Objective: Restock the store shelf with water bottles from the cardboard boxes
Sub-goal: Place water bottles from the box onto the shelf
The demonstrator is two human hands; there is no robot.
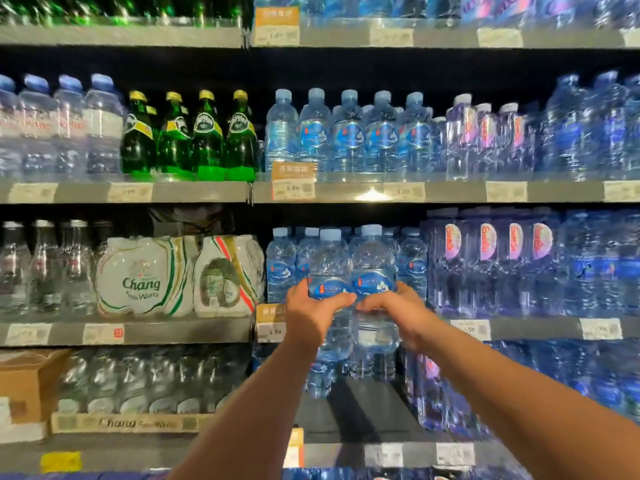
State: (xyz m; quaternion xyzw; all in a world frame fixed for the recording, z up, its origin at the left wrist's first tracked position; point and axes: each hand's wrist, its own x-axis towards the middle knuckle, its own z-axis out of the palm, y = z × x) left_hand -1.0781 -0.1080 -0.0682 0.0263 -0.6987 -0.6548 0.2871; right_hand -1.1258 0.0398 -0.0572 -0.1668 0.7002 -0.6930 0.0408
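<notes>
gripping one bottle each, left hand (313, 308) and right hand (398, 306) raised.

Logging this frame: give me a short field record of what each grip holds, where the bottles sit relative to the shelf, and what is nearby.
left grip: hand curled round a water bottle at its label
right grip: hand curled round a second bottle, same kind
bottles: upright, side by side, held in front of the shelf edge, not yet set down
behind them: matching bottles on that shelf
to the left: Chang packs
cardboard box: lower left, one level down
</notes>
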